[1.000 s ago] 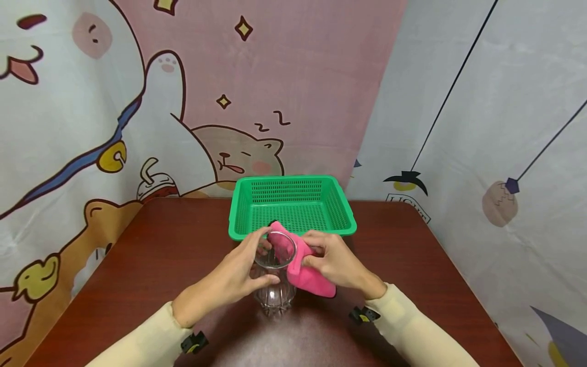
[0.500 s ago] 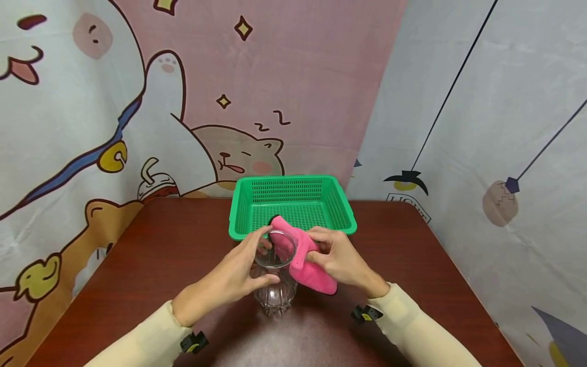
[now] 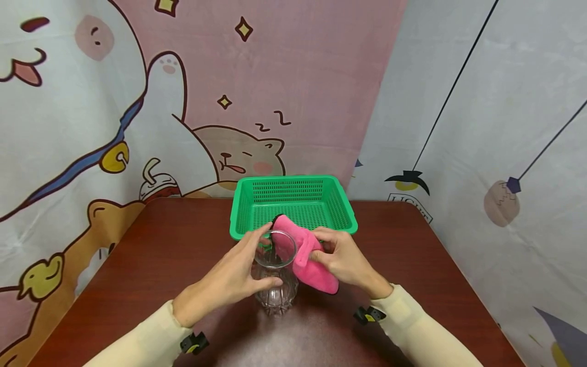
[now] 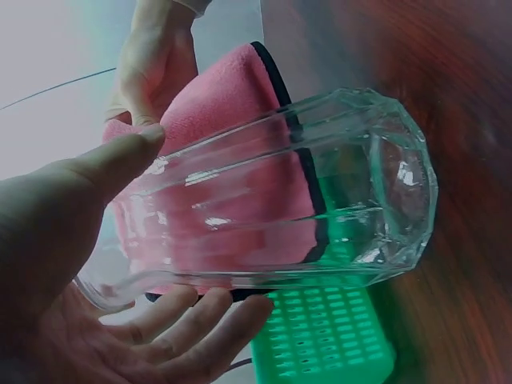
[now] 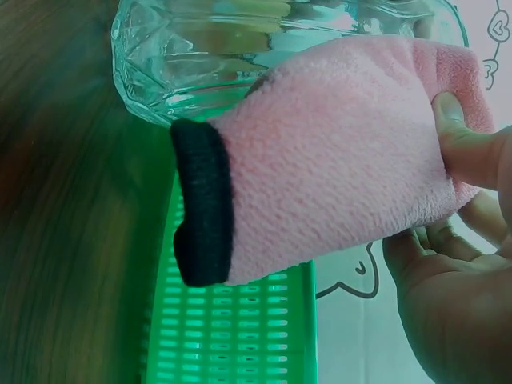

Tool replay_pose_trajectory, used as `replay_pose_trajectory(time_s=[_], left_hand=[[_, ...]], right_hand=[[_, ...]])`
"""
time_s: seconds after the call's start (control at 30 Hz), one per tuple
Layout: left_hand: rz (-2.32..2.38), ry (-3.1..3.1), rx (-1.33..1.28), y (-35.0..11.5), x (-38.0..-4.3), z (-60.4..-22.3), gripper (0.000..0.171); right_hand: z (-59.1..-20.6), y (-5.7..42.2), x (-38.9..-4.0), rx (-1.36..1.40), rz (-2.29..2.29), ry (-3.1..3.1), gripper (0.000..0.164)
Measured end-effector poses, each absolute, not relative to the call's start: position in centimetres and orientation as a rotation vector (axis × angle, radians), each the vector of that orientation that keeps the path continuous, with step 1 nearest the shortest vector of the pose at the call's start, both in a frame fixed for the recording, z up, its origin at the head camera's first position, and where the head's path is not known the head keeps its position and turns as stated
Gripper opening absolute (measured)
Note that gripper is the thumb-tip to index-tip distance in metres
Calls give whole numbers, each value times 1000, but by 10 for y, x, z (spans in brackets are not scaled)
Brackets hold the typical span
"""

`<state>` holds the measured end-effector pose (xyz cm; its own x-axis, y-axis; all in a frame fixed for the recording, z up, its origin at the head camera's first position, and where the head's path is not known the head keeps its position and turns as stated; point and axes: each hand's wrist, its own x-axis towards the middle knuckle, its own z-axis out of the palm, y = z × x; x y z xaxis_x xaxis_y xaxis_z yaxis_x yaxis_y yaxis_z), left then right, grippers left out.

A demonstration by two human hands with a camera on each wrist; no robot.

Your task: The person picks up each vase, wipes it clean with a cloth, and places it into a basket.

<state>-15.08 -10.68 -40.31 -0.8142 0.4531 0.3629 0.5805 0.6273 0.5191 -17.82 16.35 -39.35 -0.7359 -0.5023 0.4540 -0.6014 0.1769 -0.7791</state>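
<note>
On the cloth backdrop [image 3: 330, 76] behind the basket, a printed banner [image 3: 409, 202] to the basket's right carries capital letters that look like LIGHT, their lower part cut off by the worktop's edge. Two Z-shaped marks [image 3: 272, 121] float over a sleeping cartoon bear [image 3: 243, 153] behind the basket's left half.

The landmark is a green plastic rectangular basket [image 3: 293, 178] with a smooth flared rim, slotted walls and a gridded floor. It sits on a glossy reddish-brown wood-grain worktop [image 3: 183, 244].

On the near side of the basket is a tall clear glass vase [image 3: 282, 290], mouth up, with a round smooth rim, vertical facets down its body and a thick, angular base. Light glints along the facets; whether the base touches the worktop is hard to tell.

A plush pink cloth [image 3: 316, 270] with black edging, folded over, slants beside the vase. Its upper corner overlaps the basket's near rim from the head camera, and its pink shows through the glass in the left wrist view.

Of the hands, the left hand [image 3: 231, 272] holds the vase, thumb on one side, fingers on the other, spread to the glass's width. The right hand [image 3: 341, 257], near the basket's right front corner, pinches the cloth between thumb and fingers.
</note>
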Motion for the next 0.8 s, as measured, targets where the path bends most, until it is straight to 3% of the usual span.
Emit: replay_pose_trajectory(time_s=[0.47,0.8], left_hand=[[-643,-2618,-540,-89,-139,-392,110],[-724,-2622,-523,-86,-137,-394,93]], right_hand=[[-390,175,-176,1046,1636,-2350,31],[-391,176,-175,1047,1648,-2354,33]])
